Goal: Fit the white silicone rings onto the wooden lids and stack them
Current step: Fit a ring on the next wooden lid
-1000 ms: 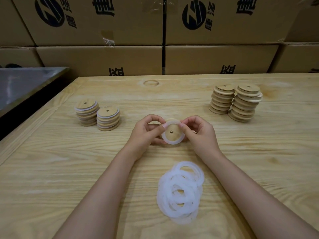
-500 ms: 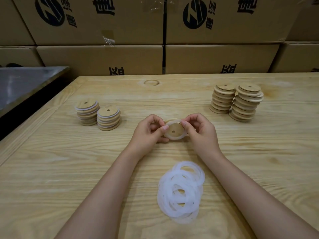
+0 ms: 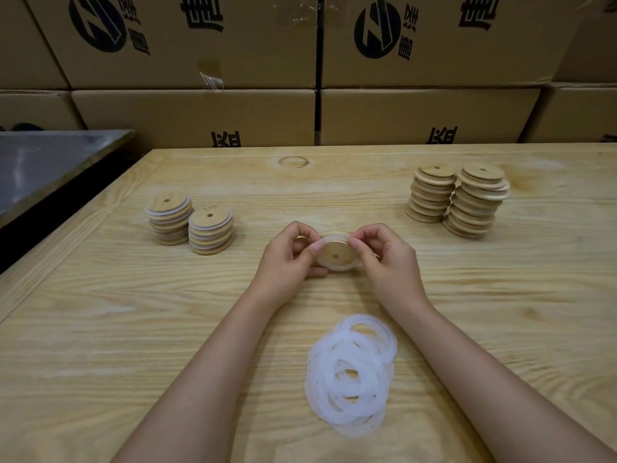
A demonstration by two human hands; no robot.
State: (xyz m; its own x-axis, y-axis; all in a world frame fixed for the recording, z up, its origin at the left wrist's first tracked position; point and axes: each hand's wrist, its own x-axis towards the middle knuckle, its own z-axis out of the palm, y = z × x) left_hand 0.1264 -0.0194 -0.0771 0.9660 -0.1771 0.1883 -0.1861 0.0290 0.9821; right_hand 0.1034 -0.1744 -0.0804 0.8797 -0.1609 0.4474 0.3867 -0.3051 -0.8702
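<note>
Your counter (image 3: 100, 329) is matt grained pine, your lids (image 3: 337, 253) smooth pale wood, your rings (image 3: 350, 375) translucent white silicone.

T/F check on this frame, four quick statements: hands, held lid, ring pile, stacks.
1. The left hand and right hand both hold one wooden lid with a white ring around its rim. True.
2. The loose ring pile lies beyond the hands, against the cardboard boxes. False: it lies on the table close to the person, nearer than the hands.
3. The left stacks show white rings between their lids. True.
4. Three stacks of bare lids stand on the right. False: only two right stacks stand there, side by side.
</note>
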